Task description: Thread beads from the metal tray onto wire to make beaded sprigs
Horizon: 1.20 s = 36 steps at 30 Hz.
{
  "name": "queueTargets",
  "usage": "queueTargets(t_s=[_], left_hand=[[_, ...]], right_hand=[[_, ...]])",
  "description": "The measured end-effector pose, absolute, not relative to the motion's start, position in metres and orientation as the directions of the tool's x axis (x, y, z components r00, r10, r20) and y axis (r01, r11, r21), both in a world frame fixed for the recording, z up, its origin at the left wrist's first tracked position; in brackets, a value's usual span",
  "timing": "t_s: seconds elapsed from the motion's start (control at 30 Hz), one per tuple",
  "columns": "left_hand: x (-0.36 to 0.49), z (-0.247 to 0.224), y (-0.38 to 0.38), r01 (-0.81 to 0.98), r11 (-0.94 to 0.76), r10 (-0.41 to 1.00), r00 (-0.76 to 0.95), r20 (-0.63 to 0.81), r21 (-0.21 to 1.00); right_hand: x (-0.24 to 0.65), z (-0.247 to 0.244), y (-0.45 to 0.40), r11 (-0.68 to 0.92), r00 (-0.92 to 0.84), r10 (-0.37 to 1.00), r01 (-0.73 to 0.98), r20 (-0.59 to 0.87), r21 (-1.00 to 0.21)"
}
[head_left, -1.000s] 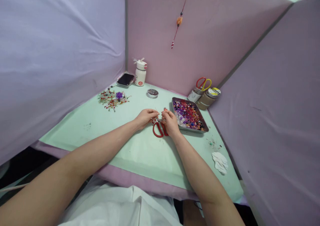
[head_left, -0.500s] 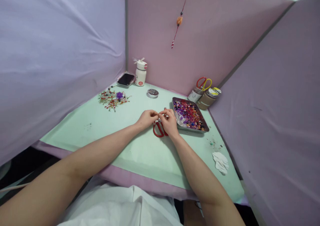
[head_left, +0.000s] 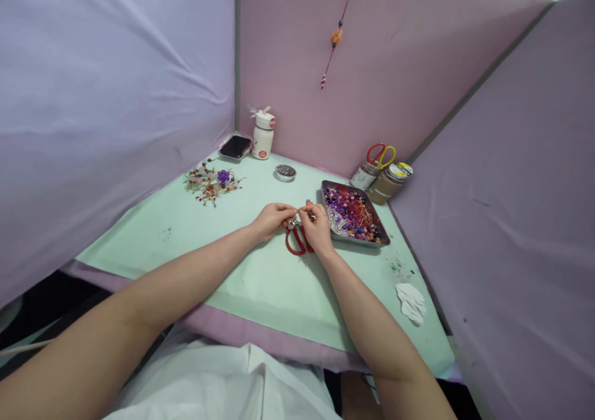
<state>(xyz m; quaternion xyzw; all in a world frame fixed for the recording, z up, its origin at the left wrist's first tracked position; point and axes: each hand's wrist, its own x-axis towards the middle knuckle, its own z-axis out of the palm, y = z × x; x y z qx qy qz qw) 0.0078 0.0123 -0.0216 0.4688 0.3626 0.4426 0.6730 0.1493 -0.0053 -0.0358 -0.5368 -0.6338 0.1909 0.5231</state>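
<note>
Above the middle of the pale green table, my left hand point(head_left: 273, 220) and my right hand point(head_left: 317, 227) meet almost fingertip to fingertip. Each has thumb and forefinger pinched together. Small clear beads point(head_left: 292, 223) show under the left fingers; whatever lies in the right pinch is too small to make out. Red-handled scissors point(head_left: 294, 241) lie on the table beneath my hands, partly covered by the right one. Just right of my right hand is a metal tray point(head_left: 360, 244) full of purple, clear, orange and dark beads and red cord.
Beaded strands point(head_left: 211, 184) with a purple bead cluster point(head_left: 224, 176) lie at left. Behind stand a phone point(head_left: 235, 147), a white bottle point(head_left: 263, 136), a round clear case point(head_left: 285, 172) and jars point(head_left: 390, 183), one holding scissors. White gloves point(head_left: 411, 303) rest at right. A beaded cord point(head_left: 336, 37) hangs behind.
My fingertips have drawn slightly apart, and the clear beads under my left hand show more plainly. The rest of the table looks the same.
</note>
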Motion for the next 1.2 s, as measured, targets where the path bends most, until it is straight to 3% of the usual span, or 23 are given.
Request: queueTargets(t_s=[0.47, 0.73, 0.93, 1.2], left_hand=[[0.0055, -0.0225, 0.0145, -0.279, 0.262, 0.924, 0.347, -0.158, 0.924], [0.0055, -0.0215, 0.0189, -0.327, 0.28, 0.931, 0.323, -0.172, 0.903], [0.0058, -0.0202, 0.0177, -0.348, 0.254, 0.935, 0.326, -0.137, 0.903], [0.0067, -0.0197, 0.0149, -0.304, 0.241, 0.935, 0.326, -0.138, 0.922]], right_hand=[[0.1511, -0.0344, -0.0072, 0.429, 0.015, 0.85, 0.561, 0.527, -0.708], [0.1545, -0.035, -0.0038, 0.381, 0.147, 0.839, 0.528, 0.524, -0.759], [0.1535, -0.0381, -0.0028, 0.361, 0.067, 0.885, 0.528, 0.462, -0.769], [0.1506, -0.033, -0.0052, 0.385, 0.105, 0.878, 0.428, 0.468, -0.818]])
